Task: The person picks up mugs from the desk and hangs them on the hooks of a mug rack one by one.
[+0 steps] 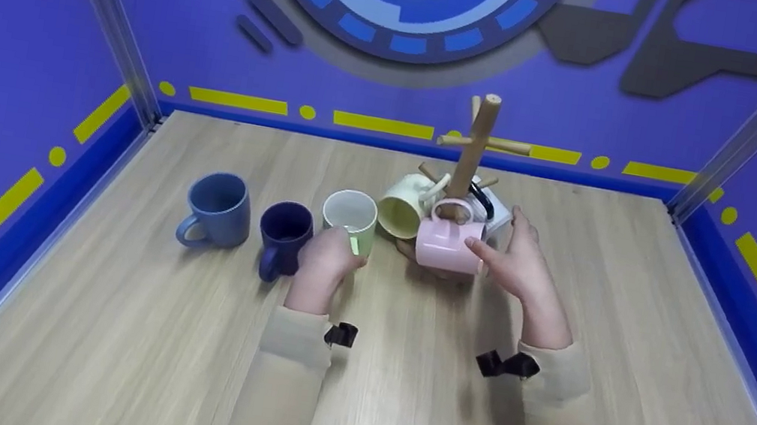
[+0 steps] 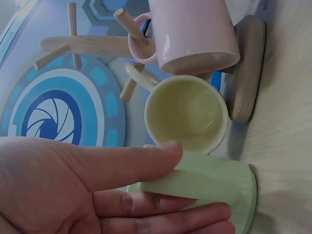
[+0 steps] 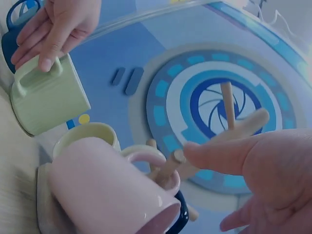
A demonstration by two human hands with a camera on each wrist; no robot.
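My left hand (image 1: 328,258) pinches the handle of a light green mug (image 2: 214,170), thumb on one side and fingers on the other. The mug stands upright on the table. My right hand (image 1: 519,261) is beside a wooden mug tree (image 1: 474,144), its thumb extended near a pink mug (image 1: 449,245) and holding nothing. The pink mug hangs sideways by its handle from a low peg. A pale yellow mug (image 2: 187,114) hangs next to it, opening outward. Behind, partly hidden, is a white mug (image 1: 500,213) with a black handle.
Left of the green mug stand a dark navy mug (image 1: 285,236) and a grey-blue mug (image 1: 220,206), both upright. The tree's upper pegs (image 1: 510,146) carry no mugs. Blue printed panels (image 1: 153,2) enclose the wooden table (image 1: 175,347) at the back and sides.
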